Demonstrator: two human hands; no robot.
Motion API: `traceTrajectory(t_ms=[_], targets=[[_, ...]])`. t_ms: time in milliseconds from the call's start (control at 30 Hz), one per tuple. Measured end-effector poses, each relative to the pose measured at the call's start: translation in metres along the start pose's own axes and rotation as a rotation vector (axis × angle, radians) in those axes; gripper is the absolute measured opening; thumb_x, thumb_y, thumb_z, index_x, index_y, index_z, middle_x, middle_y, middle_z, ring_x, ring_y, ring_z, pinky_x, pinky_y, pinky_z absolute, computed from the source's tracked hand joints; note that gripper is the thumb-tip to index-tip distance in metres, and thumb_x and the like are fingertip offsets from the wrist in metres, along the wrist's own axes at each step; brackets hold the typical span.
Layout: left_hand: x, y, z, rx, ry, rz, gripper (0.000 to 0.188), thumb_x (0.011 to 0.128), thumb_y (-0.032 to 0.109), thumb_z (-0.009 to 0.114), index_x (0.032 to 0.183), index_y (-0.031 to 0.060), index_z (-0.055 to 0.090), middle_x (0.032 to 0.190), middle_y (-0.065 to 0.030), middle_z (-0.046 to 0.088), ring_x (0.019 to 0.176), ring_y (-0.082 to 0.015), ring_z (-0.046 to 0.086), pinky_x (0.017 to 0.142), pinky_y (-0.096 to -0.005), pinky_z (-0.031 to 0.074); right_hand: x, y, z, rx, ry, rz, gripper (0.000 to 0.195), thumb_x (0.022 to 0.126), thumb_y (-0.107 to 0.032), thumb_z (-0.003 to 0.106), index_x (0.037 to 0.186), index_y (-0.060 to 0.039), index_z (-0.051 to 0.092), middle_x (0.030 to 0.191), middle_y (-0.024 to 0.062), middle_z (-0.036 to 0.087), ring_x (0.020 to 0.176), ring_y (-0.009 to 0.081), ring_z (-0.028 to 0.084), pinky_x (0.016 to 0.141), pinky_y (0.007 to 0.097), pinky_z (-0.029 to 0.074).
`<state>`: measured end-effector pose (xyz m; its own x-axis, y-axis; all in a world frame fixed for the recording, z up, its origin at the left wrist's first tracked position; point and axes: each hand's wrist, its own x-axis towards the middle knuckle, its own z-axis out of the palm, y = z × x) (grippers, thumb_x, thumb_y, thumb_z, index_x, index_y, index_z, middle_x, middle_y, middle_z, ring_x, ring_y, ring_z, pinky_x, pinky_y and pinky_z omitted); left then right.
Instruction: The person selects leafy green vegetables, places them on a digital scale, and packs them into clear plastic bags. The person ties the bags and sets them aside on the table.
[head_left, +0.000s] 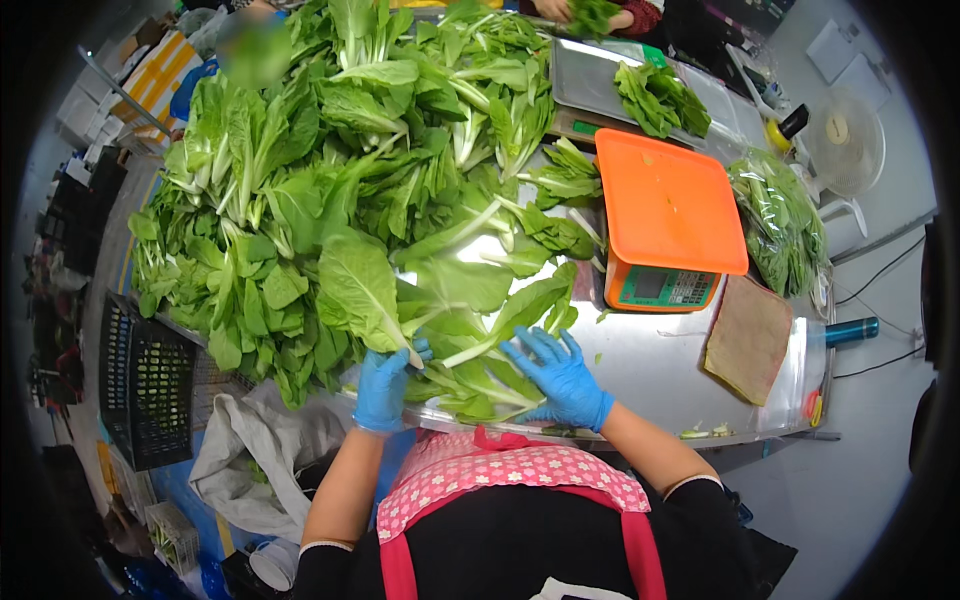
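Note:
My left hand (388, 381), in a blue glove, grips the pale stem end of a large leafy green (360, 289), whose blade fans out away from me. Spread over a few loose leaves (487, 386) near the table's front edge is my gloved right hand (561, 379). Its fingers are apart, and the thumb lies beside a stem. Between and beyond both hands lie more loose greens (525, 307), one with a long white stalk. A big heap of the same leafy greens (255, 165) fills the left and far parts of the metal table (637, 367).
An orange digital scale (671, 202) stands right of the greens, a brown cloth (748, 337) beside it. Behind are bagged greens (780, 217) and a flat scale (592, 79) with leaves. Another person's hand (553, 9) holds greens at the far edge. A black crate (154, 382) and sack (247, 465) stand left.

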<state>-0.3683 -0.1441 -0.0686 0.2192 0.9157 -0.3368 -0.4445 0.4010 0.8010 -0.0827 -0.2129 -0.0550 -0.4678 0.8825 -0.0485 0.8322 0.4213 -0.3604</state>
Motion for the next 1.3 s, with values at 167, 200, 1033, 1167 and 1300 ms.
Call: traceTrajectory(t_ms=[167,200,1033,1167,1300], targets=[[-0.002,-0.012,-0.009,-0.102,0.002,-0.167,0.047,0.086,0.010,0.059,0.131,0.0057,0.044,0.111,-0.0154,0.063,0.097,-0.0266,0.064,0.071,-0.0380,0.055,0.058,-0.016,-0.021,0.205,-0.034,-0.171,0.105,0.064,-0.069,0.068,0.146,-0.0136,0.033,0.146,0.0182,0.035,0.133,0.0380,0.037,0.106,0.0581,0.026],[0.002,-0.021,-0.016,-0.151,-0.044,-0.173,0.051,0.086,0.009,0.059,0.133,0.0078,0.041,0.115,-0.0154,0.062,0.097,-0.0283,0.065,0.070,-0.0390,0.056,0.066,-0.018,-0.018,0.189,0.006,-0.198,0.104,0.065,-0.068,0.069,0.145,-0.0126,0.034,0.146,0.0186,0.036,0.131,0.0387,0.039,0.105,0.0580,0.028],[-0.002,-0.044,-0.025,-0.191,-0.225,-0.194,0.059,0.081,0.004,0.060,0.137,-0.0007,0.041,0.105,-0.0173,0.066,0.100,-0.0294,0.064,0.077,-0.0370,0.056,0.020,0.022,0.014,0.014,-0.009,0.107,0.092,0.080,-0.042,0.068,0.153,-0.0298,0.013,0.158,0.0051,0.020,0.140,0.0352,0.028,0.107,0.0585,0.026],[0.000,-0.071,-0.032,-0.072,-0.184,-0.158,0.048,0.079,0.002,0.063,0.125,-0.0017,0.050,0.095,-0.0121,0.066,0.088,-0.0227,0.065,0.072,-0.0337,0.055,0.021,0.017,0.018,0.035,0.047,0.121,0.095,0.075,-0.033,0.074,0.152,-0.0286,0.018,0.155,0.0048,0.026,0.138,0.0350,0.031,0.105,0.0530,0.030],[-0.002,-0.063,-0.018,-0.096,-0.059,-0.158,0.033,0.080,0.000,0.065,0.112,-0.0004,0.056,0.085,-0.0122,0.064,0.080,-0.0227,0.065,0.067,-0.0350,0.055,0.023,0.021,0.024,0.035,0.108,0.077,0.095,0.072,-0.024,0.076,0.150,-0.0270,0.023,0.152,0.0048,0.031,0.135,0.0335,0.035,0.101,0.0505,0.035]])
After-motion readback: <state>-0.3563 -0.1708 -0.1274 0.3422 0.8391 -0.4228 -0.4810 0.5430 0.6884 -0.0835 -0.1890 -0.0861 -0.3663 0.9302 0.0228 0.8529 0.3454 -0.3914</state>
